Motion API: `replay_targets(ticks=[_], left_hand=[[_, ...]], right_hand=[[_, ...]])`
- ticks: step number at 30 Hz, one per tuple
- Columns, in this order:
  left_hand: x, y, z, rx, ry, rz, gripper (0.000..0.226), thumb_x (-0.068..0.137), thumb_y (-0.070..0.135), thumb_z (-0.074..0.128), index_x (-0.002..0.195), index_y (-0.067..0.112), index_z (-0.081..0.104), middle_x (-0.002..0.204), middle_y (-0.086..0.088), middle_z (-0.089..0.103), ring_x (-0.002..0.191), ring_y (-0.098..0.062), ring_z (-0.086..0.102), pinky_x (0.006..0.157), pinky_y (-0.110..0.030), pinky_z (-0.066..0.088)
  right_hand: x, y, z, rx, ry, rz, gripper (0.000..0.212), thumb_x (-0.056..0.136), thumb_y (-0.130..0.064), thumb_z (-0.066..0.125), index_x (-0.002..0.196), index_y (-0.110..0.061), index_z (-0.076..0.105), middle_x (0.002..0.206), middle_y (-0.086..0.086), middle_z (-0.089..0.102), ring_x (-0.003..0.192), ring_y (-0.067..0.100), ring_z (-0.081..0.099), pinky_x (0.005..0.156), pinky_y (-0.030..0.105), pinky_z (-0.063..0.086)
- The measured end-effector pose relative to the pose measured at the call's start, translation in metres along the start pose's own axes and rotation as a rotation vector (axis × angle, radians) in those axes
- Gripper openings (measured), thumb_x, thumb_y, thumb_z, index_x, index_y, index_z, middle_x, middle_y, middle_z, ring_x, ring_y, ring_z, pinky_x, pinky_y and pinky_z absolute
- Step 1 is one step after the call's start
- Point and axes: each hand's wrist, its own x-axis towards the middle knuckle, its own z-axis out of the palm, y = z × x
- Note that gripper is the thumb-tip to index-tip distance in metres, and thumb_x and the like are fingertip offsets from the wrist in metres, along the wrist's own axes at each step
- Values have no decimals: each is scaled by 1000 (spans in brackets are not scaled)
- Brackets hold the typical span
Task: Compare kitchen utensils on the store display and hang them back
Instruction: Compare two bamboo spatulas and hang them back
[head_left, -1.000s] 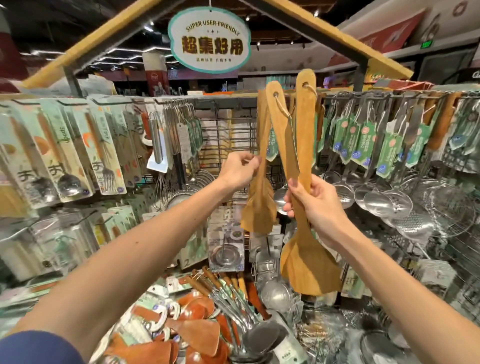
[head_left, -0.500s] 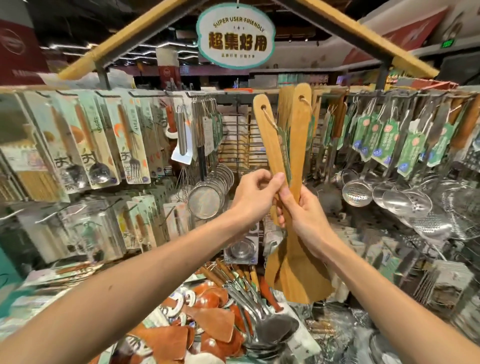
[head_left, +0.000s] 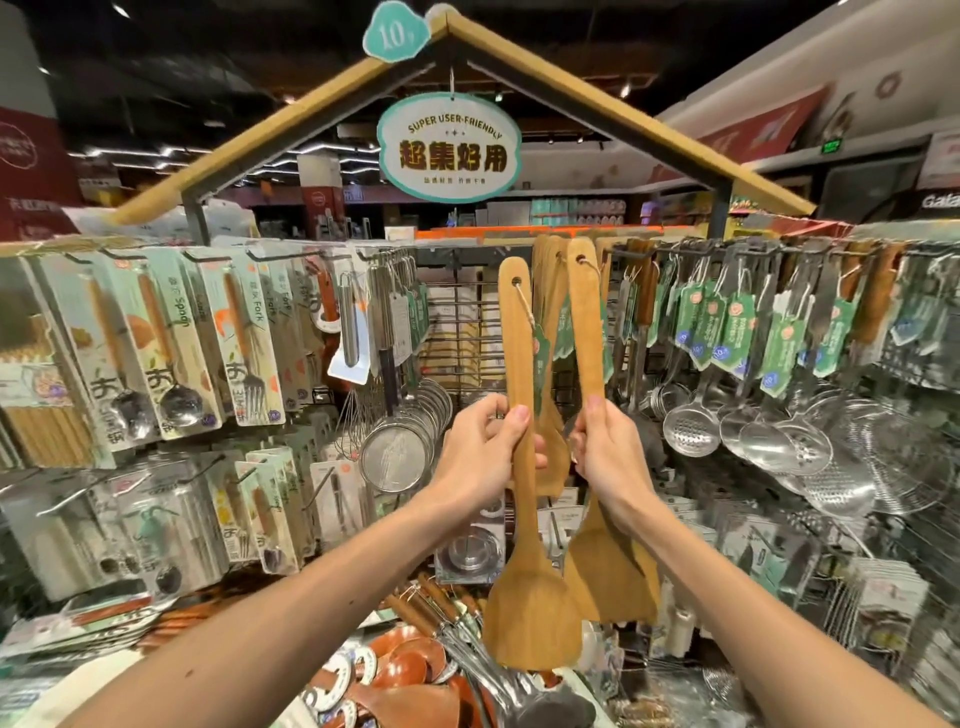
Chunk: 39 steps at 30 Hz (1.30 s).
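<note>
Two bamboo spatulas stand upright side by side in front of the display. My left hand (head_left: 485, 457) grips the handle of the left spatula (head_left: 530, 603), whose broad blade points down and whose string tag hangs from the top hole. My right hand (head_left: 608, 452) grips the handle of the right spatula (head_left: 613, 577), held a little higher, blade also down. More bamboo spatulas (head_left: 550, 275) hang on a hook behind them at the top rail.
Packaged spoons and forks (head_left: 208, 343) hang at the left, round strainers (head_left: 395, 457) in the middle, steel skimmers and ladles (head_left: 727, 431) at the right. Wooden spoons and steel utensils (head_left: 426, 670) lie in bins below. A hanging sign (head_left: 449, 148) is overhead.
Both spatulas were in my right hand. My left hand came off the hanging ones, took the left spatula, and the two now stand apart, one per hand.
</note>
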Motion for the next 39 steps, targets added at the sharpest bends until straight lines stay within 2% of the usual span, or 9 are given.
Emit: replay_targets(ticks=[4, 7, 12, 15, 19, 24, 33, 39], left_hand=[[7, 6, 1, -24, 3, 11, 21, 105, 24, 50, 92, 10, 59, 77, -8, 75, 75, -25, 76, 73, -39, 63], [10, 8, 2, -15, 7, 21, 20, 105, 24, 51, 91, 11, 59, 84, -14, 76, 75, -26, 76, 72, -37, 63], [16, 8, 0, -21, 15, 17, 19, 105, 23, 51, 93, 10, 60, 87, -17, 76, 77, -29, 76, 70, -37, 63], [18, 6, -3, -23, 24, 7, 20, 105, 23, 51, 95, 8, 59, 89, -19, 75, 79, -30, 76, 74, -42, 63], [22, 1, -9, 0, 44, 5, 26, 105, 23, 50, 100, -1, 57, 89, -19, 74, 80, -31, 75, 76, -43, 63], [29, -5, -12, 14, 46, 3, 26, 105, 24, 51, 102, -1, 59, 88, -18, 75, 78, -30, 75, 80, -45, 62], [37, -6, 4, -23, 24, 5, 22, 105, 23, 52, 96, 4, 60, 89, -21, 74, 80, -33, 75, 69, -33, 62], [40, -1, 4, -49, 36, 12, 21, 104, 21, 53, 101, 2, 61, 90, -20, 74, 80, -33, 75, 70, -33, 63]], right_hand=[[20, 1, 7, -26, 24, 13, 47, 104, -49, 30, 74, -18, 48, 65, -2, 53, 59, 15, 50, 61, 34, 38], [25, 0, 13, -69, 22, -12, 51, 104, -50, 29, 78, -14, 53, 68, 2, 56, 63, 21, 52, 62, 36, 41], [32, -5, 20, -101, 4, -30, 54, 105, -47, 28, 86, -6, 58, 72, 3, 58, 66, 18, 52, 61, 32, 39], [33, -1, 25, -88, 44, -22, 50, 105, -45, 30, 77, -13, 54, 69, 2, 57, 63, 17, 52, 58, 32, 37], [32, 13, 28, -73, 62, -30, 50, 105, -46, 31, 77, -10, 54, 69, 5, 57, 65, 21, 52, 61, 35, 37], [28, 17, 21, 31, 88, -105, 47, 104, -49, 30, 72, -18, 46, 63, 0, 47, 59, 17, 43, 60, 32, 35], [42, 13, 13, -1, 75, -84, 50, 105, -47, 32, 68, -17, 48, 64, 2, 54, 61, 19, 49, 62, 34, 39], [56, 18, 20, -7, 45, -2, 50, 105, -48, 31, 70, -16, 50, 64, 1, 53, 61, 20, 50, 61, 34, 38]])
